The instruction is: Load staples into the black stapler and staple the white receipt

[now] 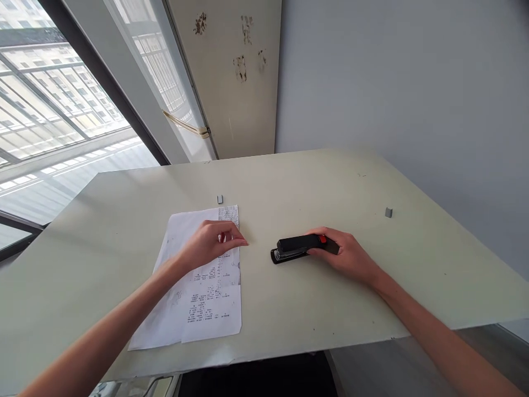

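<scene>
A black stapler (298, 243) with a red patch near its back end lies on the table, its front pointing left. My right hand (345, 251) is closed around the rear of it, thumb on the near side and fingers on the far side. Left of the stapler lies a printed sheet of paper (210, 309), with a small densely printed piece (228, 214) at its upper right corner. Above the paper's right edge, my left hand (217, 240) has thumb and fingertips pinched together. Whatever may be between those fingertips is too small to make out.
The pale table (289, 309) has a worn near edge. Two small grey pieces lie on it: one block (220, 199) beyond the paper and another block (388, 212) at the right. A window (61, 99), a stained cabinet (243, 110) and a grey wall (392, 82) stand behind.
</scene>
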The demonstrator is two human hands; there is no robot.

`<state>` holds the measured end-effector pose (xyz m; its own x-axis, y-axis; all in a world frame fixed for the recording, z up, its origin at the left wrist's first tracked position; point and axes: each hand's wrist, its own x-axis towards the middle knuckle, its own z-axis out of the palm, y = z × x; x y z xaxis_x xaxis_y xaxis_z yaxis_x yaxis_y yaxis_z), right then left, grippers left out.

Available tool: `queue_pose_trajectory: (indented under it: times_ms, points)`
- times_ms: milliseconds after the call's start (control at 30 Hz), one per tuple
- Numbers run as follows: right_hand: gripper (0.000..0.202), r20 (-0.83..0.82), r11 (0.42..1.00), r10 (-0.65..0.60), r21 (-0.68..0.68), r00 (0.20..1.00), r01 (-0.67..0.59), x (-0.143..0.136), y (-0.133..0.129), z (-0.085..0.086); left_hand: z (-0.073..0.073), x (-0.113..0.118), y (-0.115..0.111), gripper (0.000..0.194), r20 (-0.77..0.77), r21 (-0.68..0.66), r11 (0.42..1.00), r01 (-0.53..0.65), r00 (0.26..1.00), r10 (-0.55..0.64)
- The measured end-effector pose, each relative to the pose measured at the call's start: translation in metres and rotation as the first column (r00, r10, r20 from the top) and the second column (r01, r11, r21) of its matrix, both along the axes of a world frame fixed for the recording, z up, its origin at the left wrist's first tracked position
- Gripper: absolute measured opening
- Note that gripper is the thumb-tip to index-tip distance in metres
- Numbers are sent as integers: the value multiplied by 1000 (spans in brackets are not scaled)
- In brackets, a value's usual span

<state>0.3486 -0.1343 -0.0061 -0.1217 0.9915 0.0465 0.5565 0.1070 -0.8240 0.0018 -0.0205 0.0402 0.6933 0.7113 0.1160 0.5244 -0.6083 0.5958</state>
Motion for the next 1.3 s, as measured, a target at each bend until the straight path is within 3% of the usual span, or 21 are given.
queue_pose_trajectory:
  times_ms: [267, 467, 667, 933, 1067, 1300]
  points:
    - [50, -159, 996, -55, -80, 986, 42, 7, 1, -5, -12, 6, -20, 28, -46, 18, 998, 65, 997, -64]
    - [45, -105, 996, -81, -53, 991, 76, 6, 2, -7, -15, 24, -36, 25, -50, 83, 991, 107, 993, -103]
    - [42, -148, 993, -113, -35, 983, 109, 7, 2, -8, -19, 39, -46, 38, -33, 100, 994, 52, 998, -49]
    - [44, -85, 999, -28, -38, 996, 25, 5, 1, -2, -30, 60, -59, 26, 12, 170, 985, -26, 1000, 25]
    - [40, -80, 999, -28, -19, 996, 27, 2, -1, 1, -28, 53, -60, 26, -38, 260, 966, -16, 999, 27]
    - [40, -90, 998, -39, -47, 995, 35, 1, -3, 1, -21, 9, -64, 27, -83, 300, 954, -24, 995, 52]
